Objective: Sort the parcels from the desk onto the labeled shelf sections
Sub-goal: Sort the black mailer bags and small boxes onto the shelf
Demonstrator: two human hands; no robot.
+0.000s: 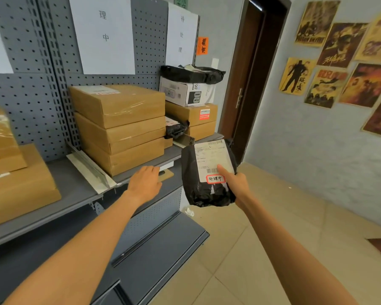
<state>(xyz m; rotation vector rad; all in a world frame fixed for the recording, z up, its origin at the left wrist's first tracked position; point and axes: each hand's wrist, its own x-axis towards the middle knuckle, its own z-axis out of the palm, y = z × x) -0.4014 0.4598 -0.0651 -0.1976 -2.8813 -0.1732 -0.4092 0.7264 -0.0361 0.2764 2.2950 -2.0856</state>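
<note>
My right hand [234,180] grips a black plastic parcel [204,192] with a white shipping label and a red-framed handwritten tag, held upright in front of the shelf's right end. My left hand [145,181] hovers palm down, fingers together and empty, at the front edge of the grey metal shelf [75,194], just before a stack of three brown cardboard boxes [121,128]. White paper section labels [101,34] hang on the pegboard behind.
Right shelf section holds a white box [185,93], black bags and brown boxes [194,115]. More brown boxes [15,179] lie at the left. A metal divider [90,168] separates sections. A lower shelf [163,245], tiled floor, dark door [246,84] and wall posters are at the right.
</note>
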